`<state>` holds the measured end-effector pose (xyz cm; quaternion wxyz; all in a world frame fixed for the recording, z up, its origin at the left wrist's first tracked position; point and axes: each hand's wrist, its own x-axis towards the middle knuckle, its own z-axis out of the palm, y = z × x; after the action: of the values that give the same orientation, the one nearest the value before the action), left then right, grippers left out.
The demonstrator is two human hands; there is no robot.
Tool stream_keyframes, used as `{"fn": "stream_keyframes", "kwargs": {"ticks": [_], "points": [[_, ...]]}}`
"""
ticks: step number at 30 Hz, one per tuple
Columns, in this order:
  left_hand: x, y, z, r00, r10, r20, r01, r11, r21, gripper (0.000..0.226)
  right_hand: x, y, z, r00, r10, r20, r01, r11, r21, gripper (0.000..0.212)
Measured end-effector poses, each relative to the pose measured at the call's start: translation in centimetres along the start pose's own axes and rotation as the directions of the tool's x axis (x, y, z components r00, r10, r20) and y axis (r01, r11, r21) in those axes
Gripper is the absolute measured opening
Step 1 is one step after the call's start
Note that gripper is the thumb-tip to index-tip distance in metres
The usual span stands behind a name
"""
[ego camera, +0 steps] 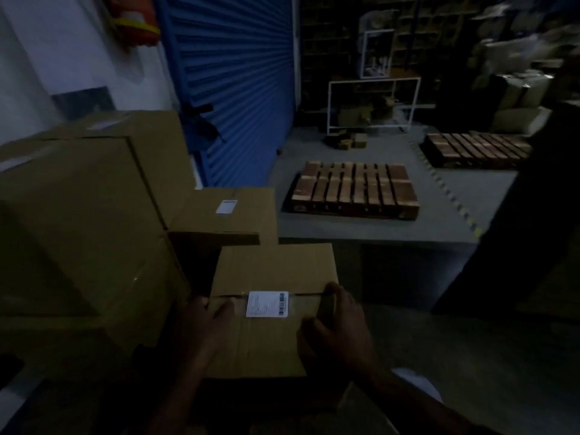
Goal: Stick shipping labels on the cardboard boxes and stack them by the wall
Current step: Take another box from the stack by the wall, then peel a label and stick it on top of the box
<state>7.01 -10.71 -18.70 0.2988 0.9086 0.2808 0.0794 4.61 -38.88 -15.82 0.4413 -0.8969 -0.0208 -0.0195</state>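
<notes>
Holding: you grip a small cardboard box point(270, 309) from both sides, low in the middle of the dim view.
Left hand point(201, 321): curled round the box's left edge, thumb lying on the top flap.
Right hand point(337, 321): clamped on the right edge, fingers wrapped over the top corner and thumb on the top face.
Shipping label point(267, 304): white, with a barcode along its right side, stuck across the centre seam of the held box, between your two hands.
Second box point(232, 215): just beyond the held one, a white label point(226, 206) on its top.
Large stack point(81, 215): big cardboard boxes to your left, against the white wall point(62, 48) and beside the blue roller shutter point(238, 83).
Floor point(361, 230): a grey raised platform carries two wooden pallets, the near pallet point(354, 189) and the far pallet point(477, 149).
</notes>
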Motion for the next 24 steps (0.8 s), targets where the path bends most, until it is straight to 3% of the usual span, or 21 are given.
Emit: {"fn": "stream_keyframes", "kwargs": {"ticks": [4, 10, 17, 24], "points": [[-4.2, 5.5, 2.5, 0.992, 0.121, 0.046, -0.121, 0.993, -0.013, 0.076, -3.1, 3.2, -5.2, 0.989, 0.108, -0.106, -0.107, 0.994, 0.008, 0.084], [-11.3, 14.3, 8.2, 0.943, 0.277, 0.182, -0.249, 0.955, -0.162, 0.058, -5.9, 9.3, -13.7, 0.938, 0.242, -0.248, -0.256, 0.966, -0.026, 0.085], [-17.1, 23.1, 16.5, 0.83, 0.355, 0.431, -0.269, 0.931, -0.249, 0.117, -8.0, 16.2, -22.4, 0.845, 0.372, -0.383, -0.432, 0.898, -0.081, 0.081], [-18.8, 30.4, 22.7, 0.685, 0.48, 0.548, -0.359, 0.877, -0.32, 0.139, -7.7, 20.6, -28.2, 0.738, 0.454, -0.499, -0.563, 0.822, -0.085, 0.076]]}}
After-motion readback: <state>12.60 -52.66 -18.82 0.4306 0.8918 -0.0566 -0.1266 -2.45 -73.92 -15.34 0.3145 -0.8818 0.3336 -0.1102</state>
